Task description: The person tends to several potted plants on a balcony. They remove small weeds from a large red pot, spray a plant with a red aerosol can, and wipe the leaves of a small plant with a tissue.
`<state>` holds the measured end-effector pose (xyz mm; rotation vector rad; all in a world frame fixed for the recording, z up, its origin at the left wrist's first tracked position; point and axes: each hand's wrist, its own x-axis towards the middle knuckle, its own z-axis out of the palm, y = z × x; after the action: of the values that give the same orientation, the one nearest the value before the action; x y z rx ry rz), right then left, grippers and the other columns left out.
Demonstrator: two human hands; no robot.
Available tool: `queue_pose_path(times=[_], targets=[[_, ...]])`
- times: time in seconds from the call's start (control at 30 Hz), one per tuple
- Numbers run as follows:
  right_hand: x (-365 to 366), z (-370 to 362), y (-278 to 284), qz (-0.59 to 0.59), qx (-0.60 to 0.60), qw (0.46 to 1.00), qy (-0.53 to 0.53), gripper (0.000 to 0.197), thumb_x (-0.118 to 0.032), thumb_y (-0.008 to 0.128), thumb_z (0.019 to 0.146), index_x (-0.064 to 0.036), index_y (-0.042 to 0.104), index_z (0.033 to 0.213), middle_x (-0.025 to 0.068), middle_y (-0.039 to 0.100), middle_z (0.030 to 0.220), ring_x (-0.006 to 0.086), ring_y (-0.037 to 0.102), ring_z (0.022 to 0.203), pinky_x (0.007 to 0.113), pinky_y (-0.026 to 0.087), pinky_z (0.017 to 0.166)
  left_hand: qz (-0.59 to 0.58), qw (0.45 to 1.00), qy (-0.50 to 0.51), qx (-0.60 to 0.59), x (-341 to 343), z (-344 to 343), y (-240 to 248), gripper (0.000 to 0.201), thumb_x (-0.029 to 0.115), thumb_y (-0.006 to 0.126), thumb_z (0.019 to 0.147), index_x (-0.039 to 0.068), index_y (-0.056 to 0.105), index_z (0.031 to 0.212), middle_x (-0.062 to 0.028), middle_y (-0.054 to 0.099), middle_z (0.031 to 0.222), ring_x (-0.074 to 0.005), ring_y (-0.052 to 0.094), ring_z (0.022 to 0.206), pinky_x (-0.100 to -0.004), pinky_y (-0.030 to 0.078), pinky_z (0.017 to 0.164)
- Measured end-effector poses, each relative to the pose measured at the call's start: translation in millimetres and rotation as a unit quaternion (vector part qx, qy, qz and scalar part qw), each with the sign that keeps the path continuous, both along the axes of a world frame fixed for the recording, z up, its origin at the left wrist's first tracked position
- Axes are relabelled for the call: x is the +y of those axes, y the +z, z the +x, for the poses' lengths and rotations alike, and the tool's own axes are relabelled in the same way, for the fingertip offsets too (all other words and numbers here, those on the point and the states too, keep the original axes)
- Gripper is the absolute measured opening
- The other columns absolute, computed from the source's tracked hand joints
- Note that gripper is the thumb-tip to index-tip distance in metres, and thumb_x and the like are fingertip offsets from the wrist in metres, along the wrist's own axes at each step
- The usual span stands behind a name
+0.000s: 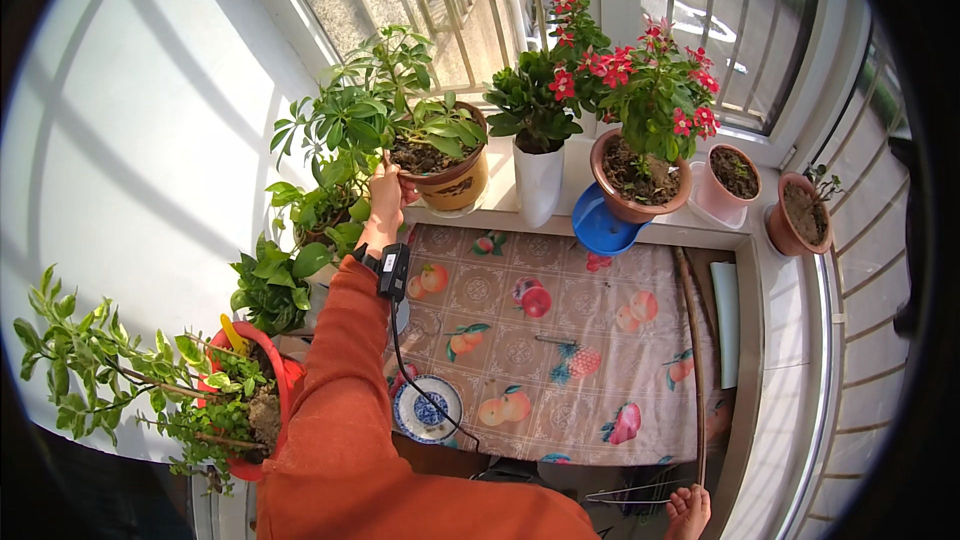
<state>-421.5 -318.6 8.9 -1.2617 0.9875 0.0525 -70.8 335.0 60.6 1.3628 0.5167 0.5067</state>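
Note:
My left hand (388, 198) reaches up to a brown-and-yellow flower pot (455, 180) on the sill, its fingers closed at the pot's left rim. Dark soil and a leafy green plant (385, 80) fill that pot. Low at the right, my right hand (688, 512) is closed with curled fingers. Beside it are thin metal wires (630, 496) and the lower end of a long brown stick (692, 360); I cannot tell which it holds. A small black device (393, 272) with a cable is strapped on my left wrist.
A fruit-patterned cloth (520, 350) covers the table, with a blue-and-white plate (428, 408) on it. Along the sill stand a white vase (540, 185), a red-flowered plant (640, 70) over a blue dish (605, 225), and smaller pots. A red pot (290, 380) stands left.

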Motion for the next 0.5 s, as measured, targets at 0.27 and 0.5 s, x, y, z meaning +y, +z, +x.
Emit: queue_pose_path(times=[0.27, 0.5], targets=[[1, 6, 1, 0.019, -0.01, 1.0, 0.015, 0.037, -0.022, 0.059, 0.094, -0.0006, 0.052, 0.124, 0.016, 0.065, 0.105, 0.0282, 0.063, 0.095, 0.038, 0.051, 0.083, -0.019, 0.996, 0.078, 0.045, -54, 0, 3, 0.056, 0.013, 0.044, 0.096, 0.009, 0.015, 0.144, -0.0107, 0.059, 0.073, -0.0179, 0.055, 0.047, -0.0313, 0.049, 0.044], [4, 7, 1, 0.023, -0.015, 0.999, 0.016, 0.039, -0.023, 0.059, 0.094, -0.0008, 0.052, 0.125, 0.0151, 0.065, 0.106, 0.027, 0.063, 0.094, 0.036, 0.051, 0.083, 0.059, 0.996, 0.03, 0.061, -11, 7, 4, 0.016, 0.013, 0.04, 0.094, 0.007, 0.045, 0.108, -0.0045, 0.051, 0.062, -0.013, 0.047, 0.04, -0.028, 0.046, 0.039]])
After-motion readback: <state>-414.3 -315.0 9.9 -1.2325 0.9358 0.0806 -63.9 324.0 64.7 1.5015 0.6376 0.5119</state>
